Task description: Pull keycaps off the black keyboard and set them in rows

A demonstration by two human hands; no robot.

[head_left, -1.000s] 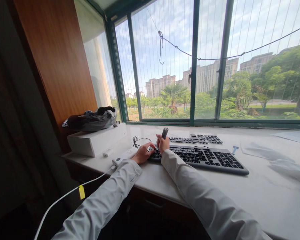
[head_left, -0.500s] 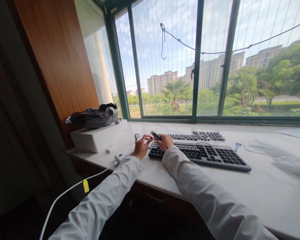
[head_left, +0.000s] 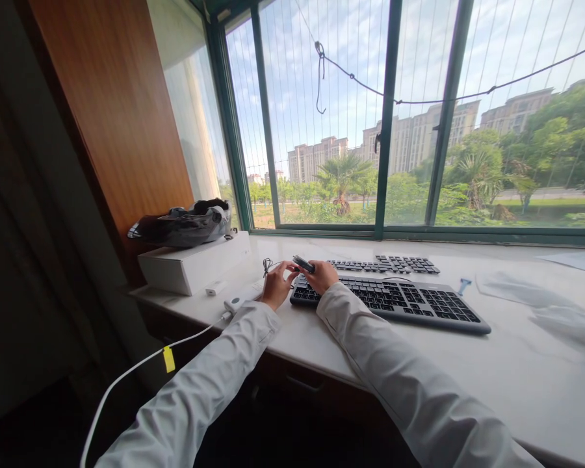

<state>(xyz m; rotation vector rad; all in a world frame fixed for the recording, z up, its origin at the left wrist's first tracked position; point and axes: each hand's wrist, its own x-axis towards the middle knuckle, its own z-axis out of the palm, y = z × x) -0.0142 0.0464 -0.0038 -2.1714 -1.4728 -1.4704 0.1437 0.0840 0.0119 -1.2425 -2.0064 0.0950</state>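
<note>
- The pale tabletop point(head_left: 468, 370) runs along the window in front of you and carries everything here.
- Your dark keyboard point(head_left: 392, 302) lies flat on it, its left end under your hands; a second, thinner keyboard point(head_left: 385, 264) lies just behind it, nearer the glass.
- A white box point(head_left: 195, 263) sits at the far left of the tabletop, with a dark bag point(head_left: 182, 224) resting on top.
- Crumpled clear plastic point(head_left: 531, 292) lies well to the right of the keyboards.
- A white cable point(head_left: 136, 374) with a yellow tag hangs off the left edge and leads up to a small white device point(head_left: 238, 300) just beside your left wrist.
- Your right hand point(head_left: 324, 278) is closed around a small dark tool point(head_left: 303, 264), which it holds tilted above the keyboard's left end, its tip pointing left.
- Your left hand point(head_left: 275, 286) is raised just off the keyboard's left corner, fingers curled toward the tool's tip; you cannot tell whether they pinch anything.
- A thin black wire point(head_left: 268, 265) lies coiled just behind your left hand.
- A small blue piece point(head_left: 462, 285) lies near the keyboard's right end.
</note>
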